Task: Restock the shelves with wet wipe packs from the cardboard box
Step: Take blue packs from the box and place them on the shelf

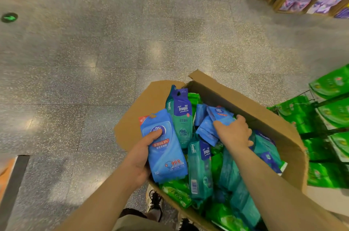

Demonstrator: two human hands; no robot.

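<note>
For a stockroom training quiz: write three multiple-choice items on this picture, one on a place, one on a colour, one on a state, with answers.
1. Where is the cardboard box?
A. Before shelves of green packs
B. On a checkout counter
C. Inside a trolley

2. What colour is the pack in the left hand?
A. Purple
B. Blue
C. Yellow

3. What is the right hand doing?
A. Hanging idle outside the box
B. Folding a box flap shut
C. Closing its grip on small blue packs in the box

Answers: 1 A, the green packs hang on shelves just right of the box. 2 B, its whole front is blue with red print. 3 C, its fingers curl round a bunch of small blue packs above the pile.
</note>
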